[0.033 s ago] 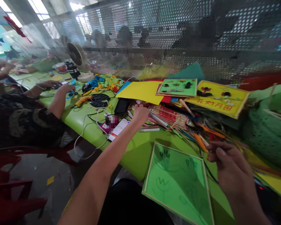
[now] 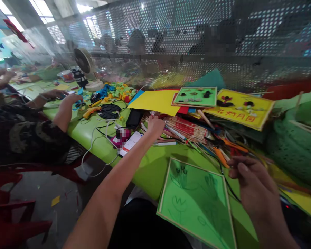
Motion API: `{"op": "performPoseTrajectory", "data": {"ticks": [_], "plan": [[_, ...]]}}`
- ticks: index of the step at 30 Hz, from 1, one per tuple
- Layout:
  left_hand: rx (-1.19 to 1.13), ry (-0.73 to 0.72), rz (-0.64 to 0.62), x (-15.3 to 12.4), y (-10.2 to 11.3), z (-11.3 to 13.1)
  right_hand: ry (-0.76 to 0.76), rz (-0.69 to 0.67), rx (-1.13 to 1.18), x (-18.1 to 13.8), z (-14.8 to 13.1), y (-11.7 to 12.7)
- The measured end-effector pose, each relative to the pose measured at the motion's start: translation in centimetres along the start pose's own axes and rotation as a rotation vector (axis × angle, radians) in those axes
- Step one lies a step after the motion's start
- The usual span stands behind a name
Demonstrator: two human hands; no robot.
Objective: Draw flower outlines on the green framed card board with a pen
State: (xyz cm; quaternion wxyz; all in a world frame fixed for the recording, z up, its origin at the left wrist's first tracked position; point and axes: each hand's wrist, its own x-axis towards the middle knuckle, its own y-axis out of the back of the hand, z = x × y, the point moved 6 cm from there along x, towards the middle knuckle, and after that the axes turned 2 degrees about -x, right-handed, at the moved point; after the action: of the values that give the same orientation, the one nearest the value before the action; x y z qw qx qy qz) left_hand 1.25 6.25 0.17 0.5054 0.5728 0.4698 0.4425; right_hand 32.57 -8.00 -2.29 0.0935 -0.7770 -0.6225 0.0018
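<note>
From afar I have the framed panel (image 2: 182, 211) at the table edge (image 2: 150, 183) nearest me, sticks (image 2: 182, 128) behind it, the phone (image 2: 131, 143) back to its left, the basket (image 2: 287, 148) to its right.

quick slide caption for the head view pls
Green table: left hand at a heap of sticks and pens, right hand beside a green framed panel sketched with flowers.

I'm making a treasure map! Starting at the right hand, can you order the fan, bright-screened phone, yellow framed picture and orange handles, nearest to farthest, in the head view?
1. Orange handles: beside the right hand.
2. Yellow framed picture: farther back.
3. Bright-screened phone: well to the left.
4. Fan: far back, leftmost.
</note>
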Motion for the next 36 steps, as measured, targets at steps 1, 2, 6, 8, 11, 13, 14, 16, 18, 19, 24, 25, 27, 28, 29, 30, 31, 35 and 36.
{"op": "performPoseTrajectory", "data": {"ticks": [1, 2, 6, 8, 11, 13, 14, 16, 18, 19, 24, 25, 27, 28, 29, 30, 31, 35, 36], "plan": [[0.027, -0.011, -0.011, 0.2, -0.1, 0.3, 0.001, -0.004, 0.000, 0.0, 0.0, -0.1], [0.050, -0.023, -0.021, 0.4, -0.2, 0.5, 0.002, -0.006, -0.003, 0.0, -0.1, -0.1], [0.097, -0.059, -0.056, 0.5, -0.1, 0.9, 0.007, -0.010, -0.004, 0.0, 0.0, -0.1], [0.097, -0.067, -0.072, 0.5, 0.2, 0.7, 0.011, -0.021, -0.006, 0.0, 0.1, 0.0], [0.078, -0.052, -0.084, 0.3, 1.4, -0.2, 0.022, -0.033, -0.027, 0.0, 0.2, 0.1], [0.058, -0.035, -0.073, 0.1, 2.7, -1.1, 0.025, -0.035, -0.043, 0.0, 0.3, 0.2], [0.045, -0.031, -0.065, -0.2, 3.5, -1.6, 0.026, -0.037, -0.047, -0.1, 0.3, 0.2], [0.008, -0.024, -0.052, -0.8, 5.4, -2.7, 0.030, -0.046, -0.049, -0.1, 0.3, 0.1], [-0.045, -0.015, -0.026, -1.8, 7.4, -3.7, 0.035, -0.058, -0.050, -0.1, 0.3, 0.0], [-0.073, -0.007, 0.002, -2.4, 8.4, -4.1, 0.038, -0.063, -0.052, -0.1, 0.3, -0.1], [-0.607, -0.119, 0.084, -5.5, 10.0, -2.3, 0.043, -0.108, -0.080, -0.1, 0.2, -0.8], [-0.765, -0.170, 0.085, -6.0, 9.5, -1.1, 0.043, -0.131, -0.090, -0.2, 0.1, -1.2], [-1.008, -0.236, 0.034, -6.9, 7.8, 2.0, 0.031, -0.201, -0.086, -0.4, -0.1, -2.1], [-1.089, -0.273, -0.005, -7.4, 6.8, 3.7, 0.014, -0.244, -0.064, -0.6, -0.2, -2.6], [-1.139, -0.305, -0.022, -7.9, 5.8, 5.4, -0.013, -0.288, -0.026, -0.8, -0.2, -3.0], [-1.181, -0.332, -0.050, -8.4, 4.9, 7.1, -0.038, -0.311, 0.017, -0.9, -0.1, -3.3], [-1.197, -0.346, -0.075, -9.0, 4.0, 8.7, -0.076, -0.338, 0.047, -1.1, 0.1, -3.4], [-1.081, -0.546, -0.113, -10.8, 2.0, 13.9, -0.171, -0.256, 0.022, -1.1, 1.4, -1.8], [-0.958, -0.587, -0.053, -11.0, 1.8, 14.7, -0.124, -0.200, -0.009, -0.9, 1.5, -1.0]]}}
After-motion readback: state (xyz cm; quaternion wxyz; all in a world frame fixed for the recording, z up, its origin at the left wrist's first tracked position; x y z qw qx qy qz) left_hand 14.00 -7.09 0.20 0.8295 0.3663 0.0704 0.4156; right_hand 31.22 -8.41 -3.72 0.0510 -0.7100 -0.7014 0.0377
